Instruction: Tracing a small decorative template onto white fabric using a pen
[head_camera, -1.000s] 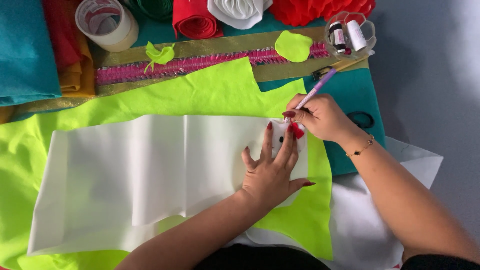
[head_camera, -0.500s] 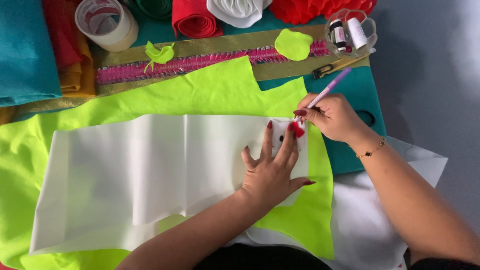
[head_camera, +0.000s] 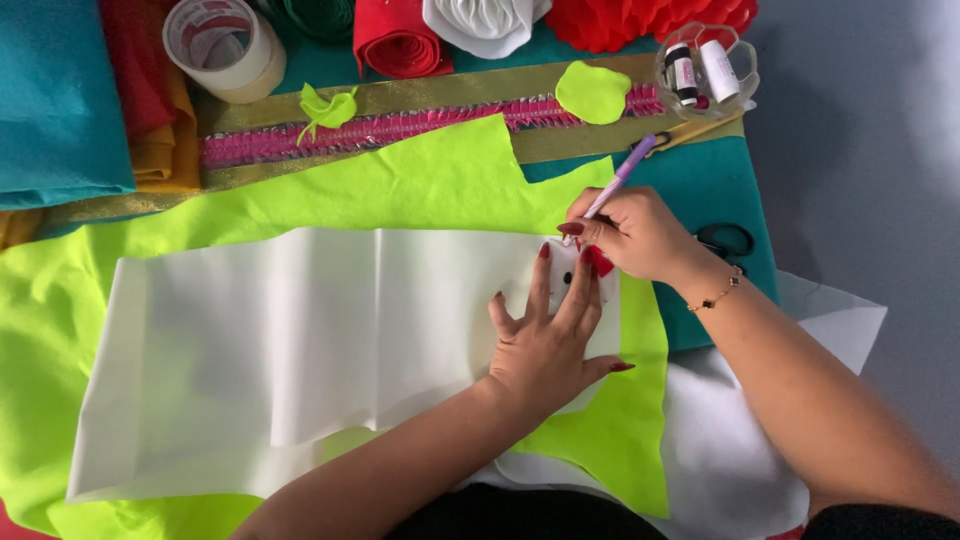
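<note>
A wide white sheet (head_camera: 300, 350) lies over neon green felt (head_camera: 420, 190) on the table. My left hand (head_camera: 545, 335) rests flat on the sheet's right end, fingers spread, pinning a small pale template with dark dots (head_camera: 563, 272). My right hand (head_camera: 630, 235) holds a purple pen (head_camera: 622, 178) with its tip at the template's upper edge, next to my left fingertips.
Behind the felt run a pink sequin trim (head_camera: 400, 125) and gold ribbon. A tape roll (head_camera: 222, 45), folded teal cloth (head_camera: 55, 100), red and white felt rolls, a clear thread box (head_camera: 705, 65) and a green felt circle (head_camera: 593, 92) stand at the back. Black scissors (head_camera: 728, 240) lie right.
My right hand with the pen has shifted a little around the template's top edge. My left hand stays pressed flat in the same spot.
</note>
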